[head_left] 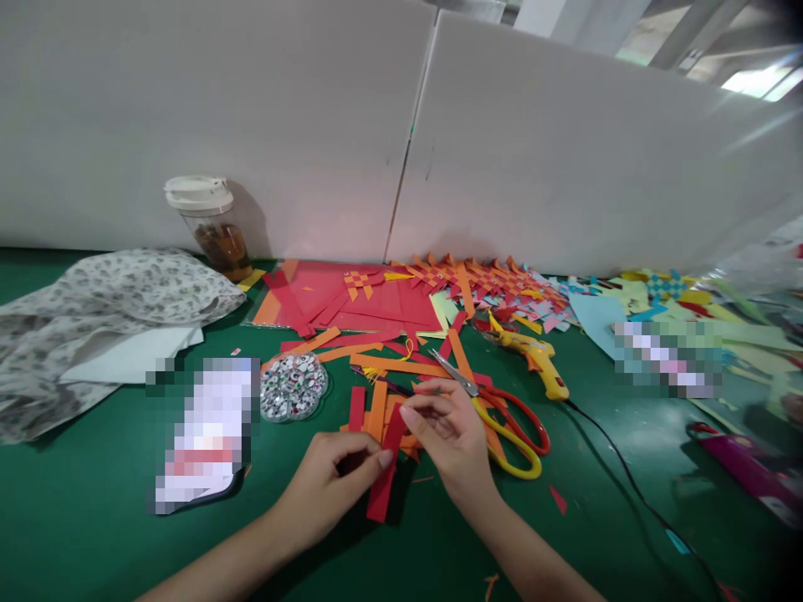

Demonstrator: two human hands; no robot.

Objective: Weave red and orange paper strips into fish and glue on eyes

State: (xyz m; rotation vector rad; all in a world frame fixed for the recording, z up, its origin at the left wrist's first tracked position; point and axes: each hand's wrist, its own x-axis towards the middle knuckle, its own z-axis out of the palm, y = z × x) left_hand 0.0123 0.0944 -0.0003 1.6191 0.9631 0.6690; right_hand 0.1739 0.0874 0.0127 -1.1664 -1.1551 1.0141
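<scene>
A red paper strip is held between both hands above the green table. My left hand pinches its left side with thumb and curled fingers. At the strip's upper end, my right hand grips it between thumb and fingertips. Just beyond the hands lie orange paper strips and a shorter red strip. Scissors with red and yellow handles rest open, partly behind my right hand. A yellow tassel lies on the strips.
Left of the strips sits a clear round case of googly eyes, near a blurred-out phone. A yellow glue gun trails its cord rightward. Woven paper fish line the white partition. A lidded drink cup stands by patterned cloth.
</scene>
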